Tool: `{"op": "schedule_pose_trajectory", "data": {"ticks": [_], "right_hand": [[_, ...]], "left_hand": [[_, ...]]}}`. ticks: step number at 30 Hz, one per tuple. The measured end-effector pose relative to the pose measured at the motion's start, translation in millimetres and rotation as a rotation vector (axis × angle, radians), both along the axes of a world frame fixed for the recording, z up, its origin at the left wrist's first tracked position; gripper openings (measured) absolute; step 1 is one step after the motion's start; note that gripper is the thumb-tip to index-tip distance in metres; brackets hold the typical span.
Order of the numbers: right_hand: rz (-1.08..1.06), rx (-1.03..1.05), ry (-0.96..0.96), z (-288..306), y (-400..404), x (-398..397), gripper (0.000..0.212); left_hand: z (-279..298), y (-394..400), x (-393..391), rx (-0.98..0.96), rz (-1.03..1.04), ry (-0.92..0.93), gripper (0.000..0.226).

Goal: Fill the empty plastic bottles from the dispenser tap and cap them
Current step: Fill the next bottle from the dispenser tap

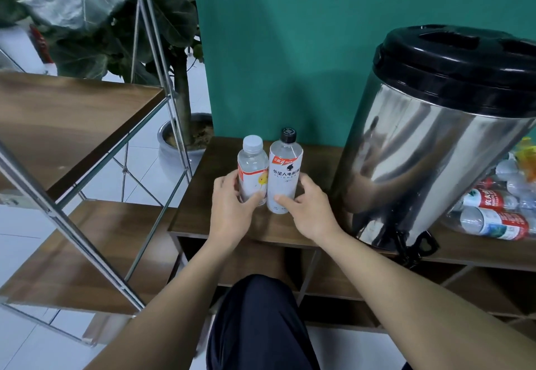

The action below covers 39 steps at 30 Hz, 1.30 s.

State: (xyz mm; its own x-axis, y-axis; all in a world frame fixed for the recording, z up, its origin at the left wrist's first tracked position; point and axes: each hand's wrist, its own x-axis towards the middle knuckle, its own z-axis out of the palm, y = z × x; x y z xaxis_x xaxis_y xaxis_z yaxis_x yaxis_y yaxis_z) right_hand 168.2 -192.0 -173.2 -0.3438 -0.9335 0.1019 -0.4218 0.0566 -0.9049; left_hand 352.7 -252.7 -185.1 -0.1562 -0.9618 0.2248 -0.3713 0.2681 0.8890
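Head view: left hand (232, 201) is curling round the white-capped bottle (252, 168), right hand (307, 207) is wrapping the black-capped bottle (285, 172). Both bottles are standing upright and touching on the table (197, 213), probably being parked together clear of the dispenser (435, 137) and its tap (414, 249). Both forearms are reaching forward, wrists angling inward.

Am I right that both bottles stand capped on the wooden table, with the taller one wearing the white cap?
Not quite: in the head view the taller bottle wears a black cap; the white cap is on the shorter bottle. Both do stand capped on the wooden table.
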Motion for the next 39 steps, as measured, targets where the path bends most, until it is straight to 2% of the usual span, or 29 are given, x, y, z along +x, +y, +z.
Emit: {"op": "schedule_pose_trajectory", "data": {"ticks": [8, 13, 19, 22, 28, 32, 35, 39], "right_hand": [[-0.054, -0.061, -0.02, -11, -60, 13, 0.056], [-0.071, -0.092, -0.006, -17, -110, 20, 0.055], [-0.116, -0.152, 0.019, -32, -169, 27, 0.055], [-0.153, -0.182, 0.064, -35, -192, 32, 0.055], [-0.194, -0.165, 0.114, -43, -233, 36, 0.036], [-0.296, -0.15, -0.008, -50, -246, 36, 0.041], [-0.352, -0.149, -0.001, -52, -257, 35, 0.033], [-0.406, -0.074, -0.005, -46, -269, 34, 0.037]], "left_hand": [[-9, -55, 6, 0.0, -0.066, 0.063, 0.047], [-18, -102, 1, 0.026, 0.024, 0.108, 0.049], [-21, -146, -10, -0.048, 0.111, 0.002, 0.046], [-19, -166, -16, -0.002, 0.165, 0.003, 0.039], [-9, -195, -28, 0.095, 0.259, 0.031, 0.064], [-4, -206, -34, 0.107, 0.283, 0.027, 0.049], [-3, -209, -39, 0.088, 0.315, -0.014, 0.044], [-7, -216, -43, 0.066, 0.306, -0.015, 0.036]]}}
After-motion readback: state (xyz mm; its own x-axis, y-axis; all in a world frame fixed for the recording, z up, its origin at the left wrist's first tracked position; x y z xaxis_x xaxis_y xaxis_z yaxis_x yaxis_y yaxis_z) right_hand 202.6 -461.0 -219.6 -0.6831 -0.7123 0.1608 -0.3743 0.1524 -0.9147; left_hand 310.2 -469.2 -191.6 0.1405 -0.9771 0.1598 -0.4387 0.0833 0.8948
